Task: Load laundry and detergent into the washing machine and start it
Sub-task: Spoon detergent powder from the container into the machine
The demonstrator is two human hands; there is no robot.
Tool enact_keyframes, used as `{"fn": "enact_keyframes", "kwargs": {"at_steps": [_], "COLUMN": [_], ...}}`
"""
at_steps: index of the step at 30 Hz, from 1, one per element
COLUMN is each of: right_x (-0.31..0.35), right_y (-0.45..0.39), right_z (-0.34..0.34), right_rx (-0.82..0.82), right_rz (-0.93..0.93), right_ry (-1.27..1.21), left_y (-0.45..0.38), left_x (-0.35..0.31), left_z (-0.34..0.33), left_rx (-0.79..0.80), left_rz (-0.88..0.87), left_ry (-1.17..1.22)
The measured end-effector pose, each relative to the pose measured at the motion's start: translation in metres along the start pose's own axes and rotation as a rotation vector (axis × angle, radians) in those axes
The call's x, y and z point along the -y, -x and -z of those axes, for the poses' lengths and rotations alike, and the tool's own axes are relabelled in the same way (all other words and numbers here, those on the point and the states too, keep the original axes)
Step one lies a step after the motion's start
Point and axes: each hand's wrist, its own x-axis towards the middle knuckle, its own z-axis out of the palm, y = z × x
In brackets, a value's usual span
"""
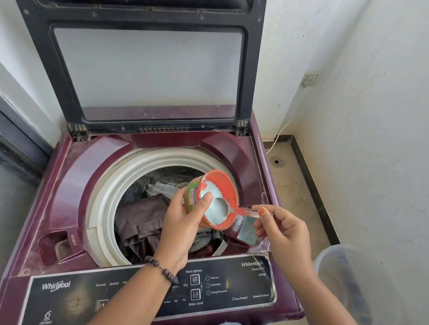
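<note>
Hands over drum rim, left (pixel 180 227) gripping tilted tub (pixel 212 199), right (pixel 284 234) pinching scoop (pixel 232 208)

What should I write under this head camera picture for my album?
Left hand tilts a red detergent tub while right hand scoops powder above the maroon washing machine.

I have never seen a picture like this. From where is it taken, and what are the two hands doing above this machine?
The one picture comes from a camera worn on the person's head, looking down. The machine is a top-loading washing machine with its lid raised; clothes already lie in the drum. The left hand holds a tilted red tub of pale detergent powder over the drum. The right hand pinches the handle of a small scoop dipped in the powder. Below is the control panel.
</note>
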Motion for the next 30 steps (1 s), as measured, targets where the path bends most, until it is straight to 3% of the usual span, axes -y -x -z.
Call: {"fn": "enact_keyframes", "kwargs": {"at_steps": [7, 17, 30], "right_x": [-0.005, 0.000, -0.001], "right_y": [-0.004, -0.018, -0.026], "right_z": [0.009, 0.036, 0.061], "right_rx": [-0.105, -0.007, 0.181], "right_rz": [-0.214, -0.395, -0.467], "right_ry": [-0.315, -0.608, -0.646], "left_y": [0.017, 0.038, 0.071], "left_x": [0.005, -0.004, -0.001], "left_z": [-0.021, -0.045, -0.078], "left_rx": [-0.068, -0.098, -0.222], "left_rz": [-0.121, -0.006, 0.050], "left_ry": [-0.028, 0.133, 0.244]}}
